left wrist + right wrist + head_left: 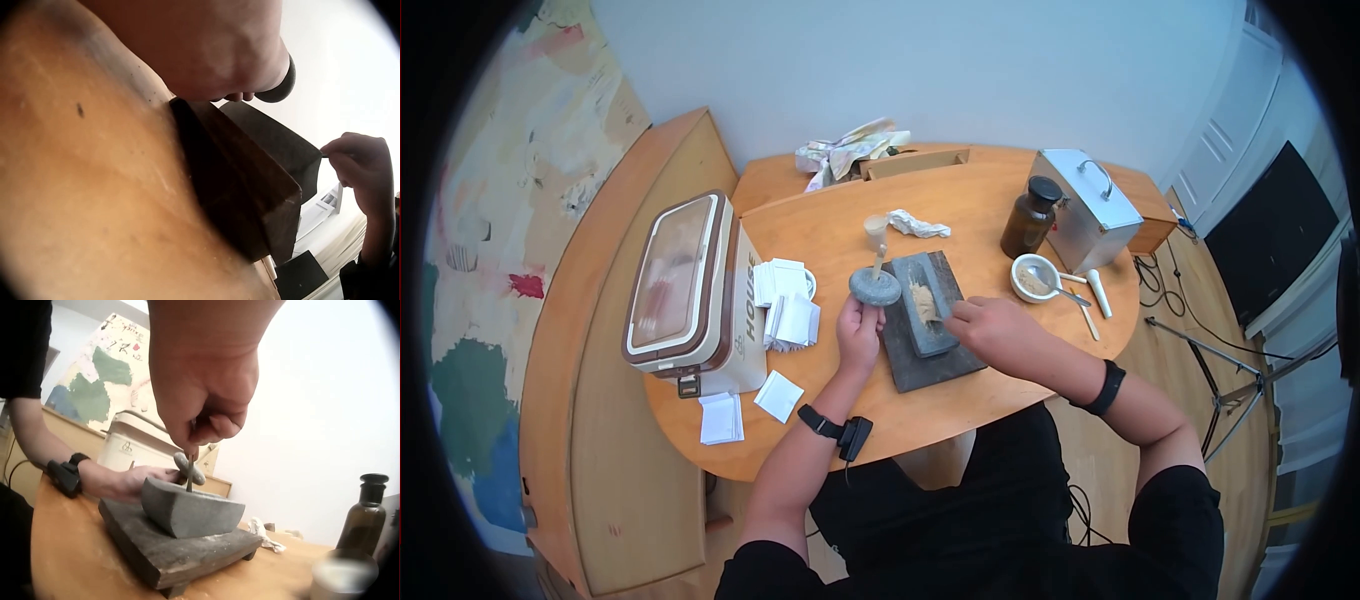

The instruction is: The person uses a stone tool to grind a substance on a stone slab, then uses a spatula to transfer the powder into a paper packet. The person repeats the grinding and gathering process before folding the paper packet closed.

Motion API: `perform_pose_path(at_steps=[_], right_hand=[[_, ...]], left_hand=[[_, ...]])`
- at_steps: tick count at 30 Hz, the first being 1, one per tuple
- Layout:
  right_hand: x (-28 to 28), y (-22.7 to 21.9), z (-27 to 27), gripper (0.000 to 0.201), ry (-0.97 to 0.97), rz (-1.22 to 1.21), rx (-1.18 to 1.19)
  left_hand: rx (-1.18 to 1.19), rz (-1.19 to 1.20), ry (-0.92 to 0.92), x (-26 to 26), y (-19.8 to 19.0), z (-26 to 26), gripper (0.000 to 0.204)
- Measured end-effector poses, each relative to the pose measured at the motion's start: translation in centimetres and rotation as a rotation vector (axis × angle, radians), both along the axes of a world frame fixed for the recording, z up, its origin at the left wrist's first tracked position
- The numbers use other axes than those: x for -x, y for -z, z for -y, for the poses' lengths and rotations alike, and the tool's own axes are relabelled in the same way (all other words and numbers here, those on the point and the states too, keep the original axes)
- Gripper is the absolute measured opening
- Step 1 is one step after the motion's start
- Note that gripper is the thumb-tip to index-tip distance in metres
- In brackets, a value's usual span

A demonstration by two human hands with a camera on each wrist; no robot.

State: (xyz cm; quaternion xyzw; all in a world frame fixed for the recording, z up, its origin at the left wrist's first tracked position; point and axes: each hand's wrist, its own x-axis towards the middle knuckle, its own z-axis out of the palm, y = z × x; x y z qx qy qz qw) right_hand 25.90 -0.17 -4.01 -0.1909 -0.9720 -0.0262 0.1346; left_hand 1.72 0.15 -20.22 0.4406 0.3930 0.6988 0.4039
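My left hand (pixel 858 342) holds up a grey stone grinding wheel (pixel 874 290) from below; a pale wooden handle (pixel 880 260) sticks out of its upper side. The wheel is just left of a grey stone trough (pixel 941 338), which has tan powder (pixel 922 302) along its hollow. The trough rests on a dark wooden board (pixel 908 374) with short feet. Over the trough's near right end, my right hand (pixel 1000 335) pinches a thin stick-like tool (pixel 190 479) between thumb and fingers. It points down into the trough, its lower tip hidden by the trough wall.
White paper packets (pixel 790 318) and a cream-and-brown case (pixel 685 290) are at left. A small cup (pixel 874 230) and crumpled cloth (pixel 920 224) lie behind the board. To the right stand a brown bottle (pixel 1028 222), a metal box (pixel 1097 225), a white mortar (pixel 1020 288) and its pestle (pixel 1099 293).
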Motion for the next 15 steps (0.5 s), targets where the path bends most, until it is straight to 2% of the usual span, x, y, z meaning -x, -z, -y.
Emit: perform_pose_path(at_steps=[2,6,8,12,15], right_hand=[[0.4,0.6,-0.7,0.023,-0.008,-0.033,-0.054],[0.5,-0.6,-0.7,0.021,-0.006,-0.13,-0.056],[0.6,-1.4,-0.7,0.021,0.064,-0.131,-0.072],[1.7,-0.1,-2.8,0.023,0.076,-0.198,-0.079],[2.2,1.1,-3.9,0.025,0.072,-0.115,-0.117]], left_hand=[[-0.003,0.009,0.005,0.1,0.1,0.2,0.016],[-0.013,-0.019,-0.025,0.2,0.2,0.0,0.016],[-0.003,-0.007,-0.026,0.0,0.1,0.1,0.016],[0.01,-0.011,0.0,0.0,-0.2,0.2,0.014],[0.011,0.003,0.009,0.1,-0.1,0.2,0.013]])
